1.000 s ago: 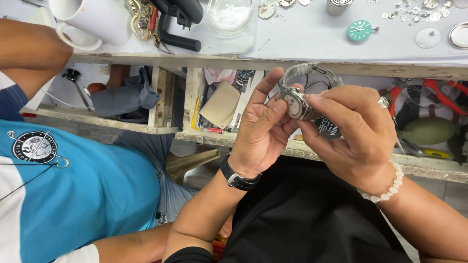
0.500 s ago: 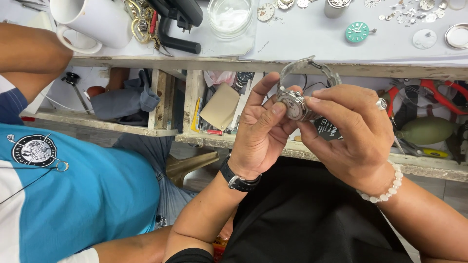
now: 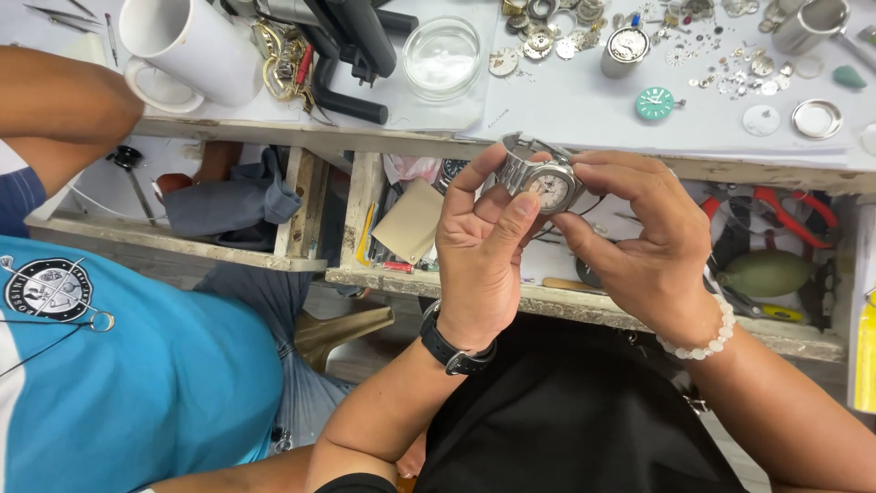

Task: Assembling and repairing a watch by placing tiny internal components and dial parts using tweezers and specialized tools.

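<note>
A person's two hands hold a steel wristwatch (image 3: 546, 185) up in front of the worktop's (image 3: 584, 114) near edge, much as half a second earlier, though the watch now sits a little lower against the open drawers, its pale dial facing the camera. The left hand (image 3: 481, 260), a black watch on its wrist, curls around the case from the left, thumb and fingertips pressed to it. The right hand (image 3: 643, 239), wearing a white bead bracelet, closes on the case from the right; its fingertips hide that side of the case, so what they grip there cannot be made out. The metal bracelet arches up behind the case, partly cut off by the fingers.

On the worktop's far side lie a green watch dial (image 3: 654, 103), scattered small watch parts (image 3: 730, 68) too tiny to tell apart, a glass dish (image 3: 442, 57) and, toward the left corner, a white mug (image 3: 192, 47). A second person in a blue shirt (image 3: 119, 383) sits at left.
</note>
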